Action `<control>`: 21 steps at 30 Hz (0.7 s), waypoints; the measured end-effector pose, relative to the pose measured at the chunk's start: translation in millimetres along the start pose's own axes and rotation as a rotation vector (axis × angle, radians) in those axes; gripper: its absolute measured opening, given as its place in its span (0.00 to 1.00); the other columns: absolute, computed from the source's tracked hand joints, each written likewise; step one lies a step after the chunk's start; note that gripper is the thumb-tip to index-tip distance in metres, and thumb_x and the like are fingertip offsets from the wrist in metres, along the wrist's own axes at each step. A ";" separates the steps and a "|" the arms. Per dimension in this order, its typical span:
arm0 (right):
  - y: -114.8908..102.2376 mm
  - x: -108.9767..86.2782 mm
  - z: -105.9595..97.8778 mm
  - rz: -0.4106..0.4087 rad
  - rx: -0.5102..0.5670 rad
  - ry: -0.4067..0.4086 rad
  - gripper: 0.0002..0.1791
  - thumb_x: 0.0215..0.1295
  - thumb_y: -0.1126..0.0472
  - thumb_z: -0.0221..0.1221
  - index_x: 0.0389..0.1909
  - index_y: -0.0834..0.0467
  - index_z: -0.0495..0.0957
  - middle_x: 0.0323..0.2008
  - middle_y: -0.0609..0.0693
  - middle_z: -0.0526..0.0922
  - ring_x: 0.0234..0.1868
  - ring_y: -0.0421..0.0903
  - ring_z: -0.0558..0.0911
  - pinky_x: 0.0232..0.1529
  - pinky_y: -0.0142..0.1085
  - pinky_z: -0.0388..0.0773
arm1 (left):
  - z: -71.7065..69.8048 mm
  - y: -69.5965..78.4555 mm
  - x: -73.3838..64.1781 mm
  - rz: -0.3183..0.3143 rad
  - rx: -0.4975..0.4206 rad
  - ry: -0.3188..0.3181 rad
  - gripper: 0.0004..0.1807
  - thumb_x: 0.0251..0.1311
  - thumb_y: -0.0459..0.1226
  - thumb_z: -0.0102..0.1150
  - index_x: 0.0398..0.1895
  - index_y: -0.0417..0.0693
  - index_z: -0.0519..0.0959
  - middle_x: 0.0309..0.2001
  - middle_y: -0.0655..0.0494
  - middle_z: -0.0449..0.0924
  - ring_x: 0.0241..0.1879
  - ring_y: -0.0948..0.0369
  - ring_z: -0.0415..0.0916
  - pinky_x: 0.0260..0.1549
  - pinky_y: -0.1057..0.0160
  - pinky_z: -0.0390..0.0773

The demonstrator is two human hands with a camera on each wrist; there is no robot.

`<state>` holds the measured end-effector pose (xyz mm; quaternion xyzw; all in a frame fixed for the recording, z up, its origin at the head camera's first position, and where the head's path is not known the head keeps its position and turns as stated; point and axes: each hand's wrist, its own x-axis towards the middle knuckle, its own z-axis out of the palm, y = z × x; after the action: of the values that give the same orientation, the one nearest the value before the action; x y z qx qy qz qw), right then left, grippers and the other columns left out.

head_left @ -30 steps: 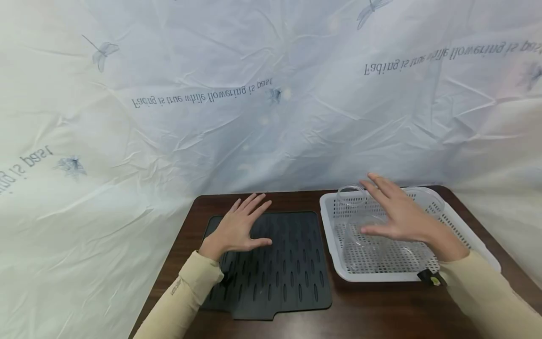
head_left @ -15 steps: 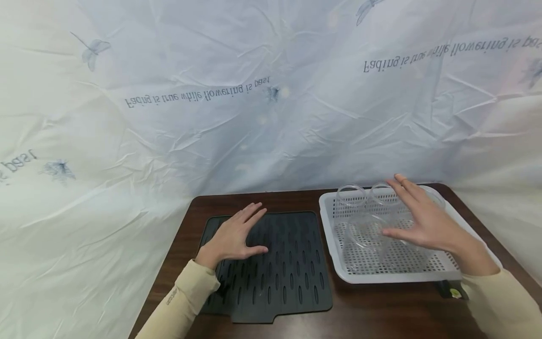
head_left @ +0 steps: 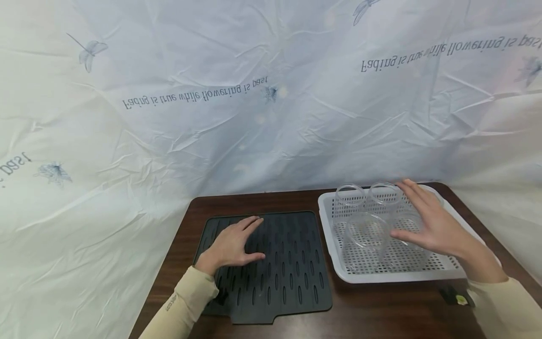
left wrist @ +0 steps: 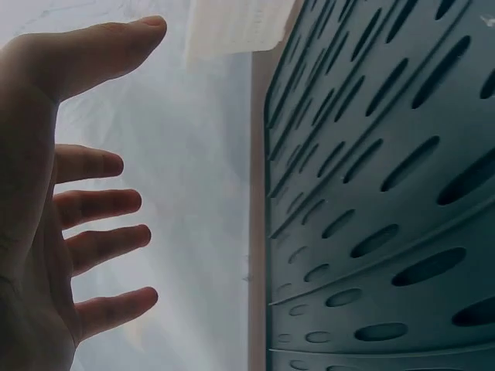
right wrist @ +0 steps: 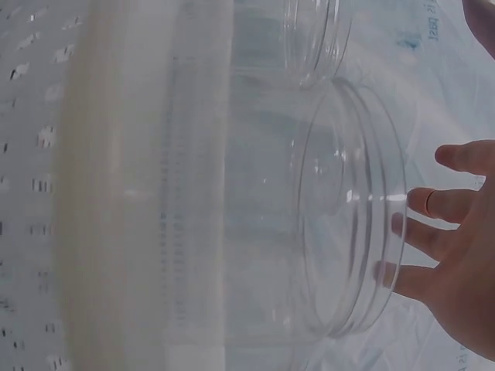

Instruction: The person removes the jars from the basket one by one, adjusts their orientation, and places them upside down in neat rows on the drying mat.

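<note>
My left hand (head_left: 228, 247) hovers over the dark ribbed mat (head_left: 292, 273), fingers spread slightly and thumb apart. In the left wrist view the same hand (left wrist: 46, 209) holds nothing. My right hand (head_left: 440, 230) is above the right part of a white perforated basket (head_left: 334, 254), its fingers extended. Several clear, round, wide-mouthed jars stand in that basket, among them a front jar (head_left: 366, 228) and a back-left jar (head_left: 350, 194). In the right wrist view some fingertips of the right hand (right wrist: 456, 239) show through the rim of a clear jar (right wrist: 352, 209); whether they touch it I cannot tell.
Mat and basket sit side by side on a dark brown wooden table (head_left: 313, 325). A pale printed sheet (head_left: 254, 132) hangs behind and around the table. A small dark object with a yellow-green spot (head_left: 460, 300) is by the right sleeve.
My right hand has moved right over the basket, uncovering more of the jars. The left hand has sunk slightly lower over the mat, its fingers closer together.
</note>
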<state>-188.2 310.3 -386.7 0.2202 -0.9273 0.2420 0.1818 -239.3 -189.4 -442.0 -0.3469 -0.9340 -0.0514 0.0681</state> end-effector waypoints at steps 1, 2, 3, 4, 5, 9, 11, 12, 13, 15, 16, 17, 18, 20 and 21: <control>0.8 -1.4 -0.1 0.003 0.007 0.006 0.64 0.43 0.49 0.75 0.78 0.52 0.47 0.77 0.61 0.47 0.75 0.65 0.47 0.71 0.66 0.42 | 1.4 -0.3 0.0 -0.003 -0.002 -0.010 0.52 0.54 0.72 0.52 0.76 0.54 0.56 0.73 0.48 0.59 0.65 0.48 0.69 0.58 0.43 0.74; 1.3 -2.8 -0.2 0.010 0.011 0.009 0.64 0.44 0.49 0.75 0.78 0.52 0.46 0.77 0.62 0.48 0.76 0.65 0.46 0.71 0.66 0.41 | 2.7 -0.4 -0.3 -0.005 -0.003 -0.017 0.52 0.54 0.71 0.52 0.76 0.53 0.57 0.73 0.48 0.60 0.66 0.48 0.68 0.59 0.42 0.72; 2.1 -4.3 -0.2 0.011 0.011 0.013 0.64 0.44 0.49 0.75 0.78 0.52 0.46 0.76 0.62 0.48 0.76 0.65 0.46 0.71 0.66 0.39 | 4.0 -0.5 -0.6 -0.007 -0.002 -0.022 0.52 0.55 0.71 0.53 0.76 0.53 0.57 0.73 0.48 0.60 0.67 0.48 0.66 0.60 0.41 0.71; 3.0 -5.8 -0.1 0.017 0.015 0.017 0.64 0.44 0.49 0.75 0.78 0.52 0.46 0.76 0.62 0.48 0.76 0.65 0.46 0.71 0.66 0.39 | 5.4 -0.5 -0.8 -0.010 -0.001 -0.030 0.52 0.54 0.71 0.53 0.76 0.53 0.57 0.73 0.48 0.59 0.68 0.49 0.65 0.61 0.41 0.70; 3.7 -7.0 0.0 0.025 0.017 0.024 0.63 0.44 0.49 0.75 0.78 0.51 0.46 0.76 0.62 0.49 0.76 0.65 0.46 0.72 0.65 0.38 | 6.6 -0.5 -1.2 -0.010 -0.002 -0.035 0.52 0.55 0.70 0.53 0.76 0.53 0.57 0.73 0.49 0.59 0.69 0.49 0.64 0.61 0.41 0.70; 5.7 -12.2 1.2 0.028 0.026 0.043 0.63 0.43 0.51 0.75 0.78 0.52 0.47 0.75 0.64 0.51 0.75 0.66 0.47 0.72 0.65 0.37 | 11.6 -0.3 -2.9 0.000 -0.008 -0.041 0.52 0.55 0.70 0.54 0.76 0.52 0.57 0.74 0.48 0.58 0.69 0.50 0.63 0.60 0.41 0.71; 6.0 -14.0 1.4 0.032 0.033 0.053 0.63 0.43 0.52 0.76 0.78 0.52 0.48 0.74 0.64 0.53 0.75 0.66 0.48 0.72 0.65 0.38 | 13.8 -0.3 -3.5 0.004 -0.013 -0.047 0.51 0.55 0.70 0.54 0.76 0.51 0.58 0.74 0.49 0.58 0.70 0.50 0.62 0.59 0.41 0.72; 6.3 -14.8 1.5 0.031 0.035 0.058 0.63 0.43 0.52 0.76 0.78 0.53 0.48 0.74 0.64 0.53 0.74 0.67 0.49 0.72 0.65 0.39 | 15.2 -0.4 -3.6 0.004 -0.015 -0.050 0.51 0.55 0.69 0.55 0.76 0.51 0.58 0.74 0.49 0.58 0.70 0.50 0.61 0.58 0.41 0.72; 6.6 -15.8 1.3 0.036 0.036 0.060 0.63 0.43 0.52 0.76 0.78 0.52 0.48 0.74 0.63 0.54 0.74 0.66 0.49 0.72 0.65 0.39 | 16.4 -0.5 -3.9 0.003 -0.020 -0.052 0.51 0.55 0.68 0.56 0.75 0.51 0.59 0.74 0.48 0.58 0.70 0.49 0.61 0.58 0.40 0.72; 7.7 -17.7 1.4 0.036 0.037 0.065 0.62 0.44 0.52 0.75 0.78 0.52 0.48 0.74 0.62 0.54 0.74 0.66 0.50 0.73 0.64 0.39 | 18.3 -0.6 -4.2 -0.006 -0.033 -0.062 0.50 0.55 0.67 0.58 0.75 0.51 0.59 0.74 0.48 0.57 0.71 0.49 0.60 0.58 0.38 0.71; 8.2 -18.4 1.5 0.041 0.039 0.069 0.62 0.44 0.52 0.75 0.78 0.52 0.49 0.74 0.62 0.54 0.74 0.66 0.50 0.73 0.63 0.39 | 19.2 -0.7 -4.3 -0.012 -0.038 -0.067 0.50 0.54 0.66 0.59 0.75 0.52 0.58 0.74 0.48 0.57 0.71 0.48 0.60 0.58 0.38 0.71; 8.7 -19.1 1.5 0.045 0.041 0.072 0.62 0.44 0.52 0.75 0.78 0.51 0.49 0.74 0.61 0.54 0.74 0.66 0.50 0.73 0.63 0.39 | 20.2 -0.9 -4.3 -0.016 -0.040 -0.070 0.50 0.54 0.66 0.60 0.75 0.51 0.59 0.74 0.48 0.58 0.71 0.48 0.60 0.57 0.37 0.71; 9.1 -20.0 1.7 0.047 0.042 0.073 0.61 0.44 0.52 0.75 0.78 0.51 0.49 0.74 0.62 0.54 0.74 0.66 0.50 0.72 0.64 0.39 | 20.9 -1.0 -4.5 -0.019 -0.039 -0.071 0.49 0.54 0.65 0.60 0.75 0.51 0.59 0.74 0.48 0.58 0.70 0.48 0.60 0.57 0.37 0.71; 10.1 -21.4 2.1 0.052 0.048 0.077 0.61 0.44 0.53 0.75 0.78 0.52 0.49 0.73 0.63 0.55 0.73 0.66 0.51 0.72 0.65 0.40 | 22.0 -1.3 -4.7 -0.034 -0.038 -0.078 0.49 0.54 0.65 0.60 0.75 0.52 0.59 0.74 0.48 0.58 0.70 0.48 0.61 0.57 0.37 0.71; 10.4 -22.1 2.5 0.054 0.048 0.079 0.61 0.44 0.53 0.75 0.77 0.52 0.50 0.73 0.64 0.56 0.73 0.67 0.51 0.71 0.66 0.41 | 22.7 -1.6 -4.9 -0.040 -0.036 -0.080 0.49 0.54 0.65 0.61 0.75 0.52 0.59 0.74 0.48 0.58 0.70 0.48 0.61 0.57 0.37 0.71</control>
<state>-175.5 324.3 -402.4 0.1895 -0.9189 0.2776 0.2063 -238.8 -190.5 -465.3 -0.3312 -0.9416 -0.0558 0.0234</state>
